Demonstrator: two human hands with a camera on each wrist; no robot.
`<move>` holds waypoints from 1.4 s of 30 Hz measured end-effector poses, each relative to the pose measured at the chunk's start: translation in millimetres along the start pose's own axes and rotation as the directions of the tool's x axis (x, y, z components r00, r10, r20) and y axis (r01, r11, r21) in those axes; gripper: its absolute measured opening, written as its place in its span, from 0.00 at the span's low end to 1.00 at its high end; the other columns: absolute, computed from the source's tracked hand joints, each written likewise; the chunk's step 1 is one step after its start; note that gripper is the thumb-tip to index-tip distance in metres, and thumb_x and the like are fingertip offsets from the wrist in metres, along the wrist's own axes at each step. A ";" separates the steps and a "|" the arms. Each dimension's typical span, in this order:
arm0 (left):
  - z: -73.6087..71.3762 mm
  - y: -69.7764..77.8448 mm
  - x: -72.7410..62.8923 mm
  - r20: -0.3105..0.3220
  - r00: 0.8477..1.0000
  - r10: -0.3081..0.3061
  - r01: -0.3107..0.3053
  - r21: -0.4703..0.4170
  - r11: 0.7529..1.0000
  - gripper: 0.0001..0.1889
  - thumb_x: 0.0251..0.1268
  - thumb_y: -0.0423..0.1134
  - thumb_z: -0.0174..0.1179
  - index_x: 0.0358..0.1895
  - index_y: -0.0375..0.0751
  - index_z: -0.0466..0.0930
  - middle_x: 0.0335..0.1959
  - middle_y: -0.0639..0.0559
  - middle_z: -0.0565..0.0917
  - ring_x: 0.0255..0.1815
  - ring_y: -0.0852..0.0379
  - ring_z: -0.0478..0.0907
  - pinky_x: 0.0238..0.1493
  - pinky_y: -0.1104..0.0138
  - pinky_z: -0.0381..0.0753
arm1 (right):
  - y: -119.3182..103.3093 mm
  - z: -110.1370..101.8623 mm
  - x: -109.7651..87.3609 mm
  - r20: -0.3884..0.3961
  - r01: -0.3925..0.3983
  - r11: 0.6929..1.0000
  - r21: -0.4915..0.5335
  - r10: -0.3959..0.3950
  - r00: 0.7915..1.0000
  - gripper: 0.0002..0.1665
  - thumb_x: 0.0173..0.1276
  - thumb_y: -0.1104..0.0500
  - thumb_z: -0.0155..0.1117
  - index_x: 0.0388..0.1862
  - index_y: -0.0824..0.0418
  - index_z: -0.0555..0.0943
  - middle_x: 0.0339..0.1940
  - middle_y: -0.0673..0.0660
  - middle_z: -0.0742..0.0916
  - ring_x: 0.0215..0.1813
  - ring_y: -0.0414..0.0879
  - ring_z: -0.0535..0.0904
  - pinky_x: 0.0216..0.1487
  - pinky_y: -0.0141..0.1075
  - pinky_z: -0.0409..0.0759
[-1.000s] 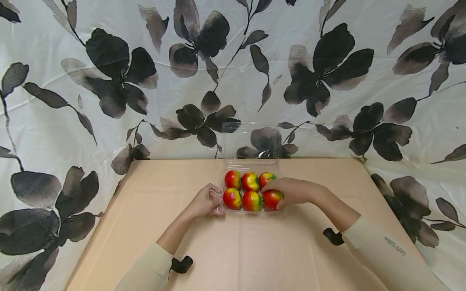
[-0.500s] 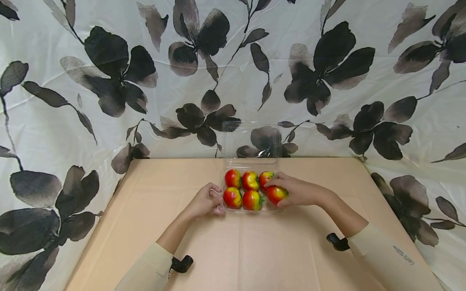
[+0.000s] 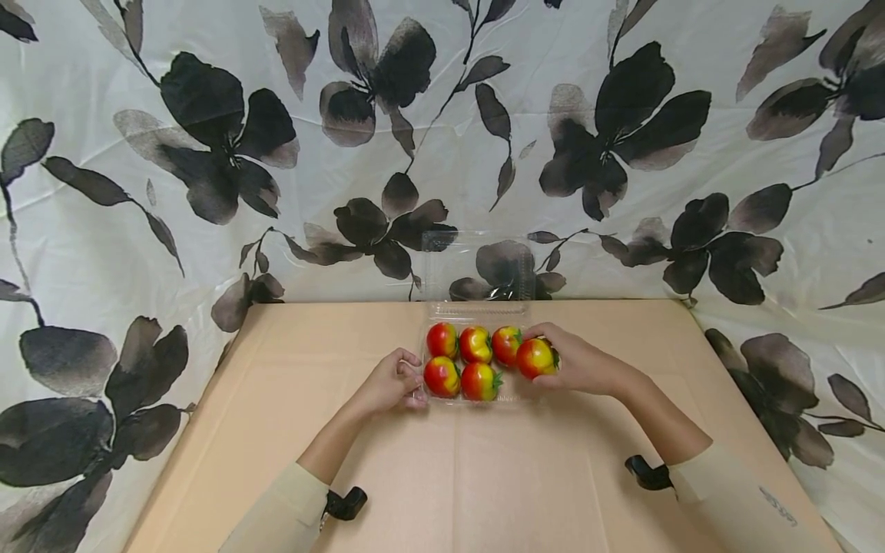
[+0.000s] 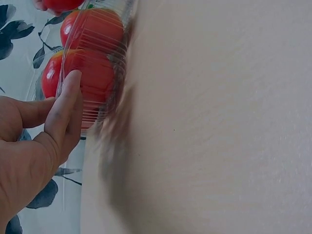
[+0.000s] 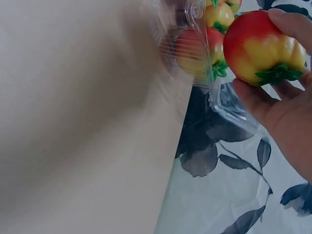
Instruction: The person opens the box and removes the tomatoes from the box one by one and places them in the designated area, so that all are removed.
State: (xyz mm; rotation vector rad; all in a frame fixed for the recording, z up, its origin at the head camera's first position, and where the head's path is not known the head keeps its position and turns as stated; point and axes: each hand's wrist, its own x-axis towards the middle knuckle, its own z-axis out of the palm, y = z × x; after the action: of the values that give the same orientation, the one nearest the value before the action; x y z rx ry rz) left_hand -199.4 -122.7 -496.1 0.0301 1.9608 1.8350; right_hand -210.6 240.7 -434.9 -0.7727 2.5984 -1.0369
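My right hand [image 3: 579, 361] holds a red-and-yellow tomato [image 3: 536, 359] at the right side of a clear plastic clamshell box [image 3: 515, 392]. In the right wrist view the held tomato [image 5: 258, 44] shows its green leafy top, with thumb and fingers around its sides. My left hand [image 3: 392, 382] pinches the box's left rim; in the left wrist view the thumb and fingers [image 4: 63, 109] grip that edge. Several similar tomatoes [image 3: 475, 344] sit in the box in two rows, three at the back and two in front. The front right spot in the box is bare.
The transparent lid [image 3: 477, 265] stands raised behind the box. Box and hands are at the far part of a tan cardboard-like tabletop [image 3: 456, 476]. A white cloth with dark flowers [image 3: 484, 46] hangs behind and around it.
My right hand has lifted the front right tomato out of its spot and moved it to the right, turning its green top outward. The left hand stays on the box.
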 end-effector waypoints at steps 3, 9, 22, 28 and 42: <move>-0.2 -0.7 -0.3 -0.004 1.000 -0.002 0.002 0.002 1.000 0.15 0.73 0.20 0.53 0.58 0.28 0.64 0.37 0.40 0.76 0.30 0.49 0.87 0.39 0.50 0.93 | 4.8 -1.6 -4.5 -0.047 0.016 1.000 -0.022 -0.017 0.999 0.40 0.59 0.58 0.80 0.67 0.59 0.72 0.63 0.59 0.80 0.62 0.55 0.78 0.65 0.53 0.84; -0.3 -1.6 -0.7 -0.010 1.000 0.002 -0.002 0.012 1.000 0.15 0.74 0.20 0.53 0.59 0.27 0.64 0.37 0.41 0.76 0.29 0.50 0.87 0.39 0.52 0.94 | 13.7 -4.6 -12.5 -0.084 0.034 0.998 -0.054 -0.038 0.996 0.41 0.61 0.54 0.80 0.71 0.55 0.74 0.65 0.58 0.79 0.66 0.56 0.76 0.69 0.60 0.80; 0.5 -3.5 -1.6 0.008 1.000 0.027 -0.027 0.039 0.999 0.16 0.74 0.20 0.52 0.60 0.26 0.62 0.37 0.38 0.77 0.29 0.49 0.87 0.40 0.47 0.92 | 34.6 -7.5 -23.3 -0.149 0.018 0.998 -0.064 -0.028 0.988 0.39 0.63 0.58 0.78 0.72 0.53 0.74 0.64 0.60 0.77 0.64 0.56 0.74 0.63 0.56 0.84; 0.9 -3.3 -0.2 -0.003 1.000 0.014 -0.014 0.033 0.999 0.16 0.75 0.21 0.52 0.60 0.27 0.62 0.37 0.38 0.77 0.29 0.49 0.87 0.40 0.47 0.92 | 40.3 -15.0 -20.7 -0.182 0.001 0.996 -0.089 -0.017 0.983 0.40 0.62 0.63 0.78 0.72 0.54 0.74 0.63 0.63 0.75 0.61 0.57 0.74 0.60 0.47 0.86; 3.3 -4.4 0.8 -0.035 0.999 -0.002 0.002 0.017 1.000 0.15 0.74 0.20 0.53 0.58 0.28 0.65 0.36 0.40 0.76 0.30 0.46 0.88 0.39 0.48 0.93 | 60.2 -31.6 -1.9 -0.206 -0.024 0.990 -0.138 -0.005 0.979 0.41 0.60 0.65 0.79 0.71 0.64 0.72 0.64 0.71 0.74 0.64 0.66 0.72 0.68 0.65 0.77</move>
State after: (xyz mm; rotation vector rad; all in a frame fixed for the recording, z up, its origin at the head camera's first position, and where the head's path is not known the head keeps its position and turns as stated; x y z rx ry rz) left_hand -197.8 -119.8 -500.6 0.0010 1.9996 1.8297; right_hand -244.7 296.3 -453.8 -0.7178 2.8735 -0.9879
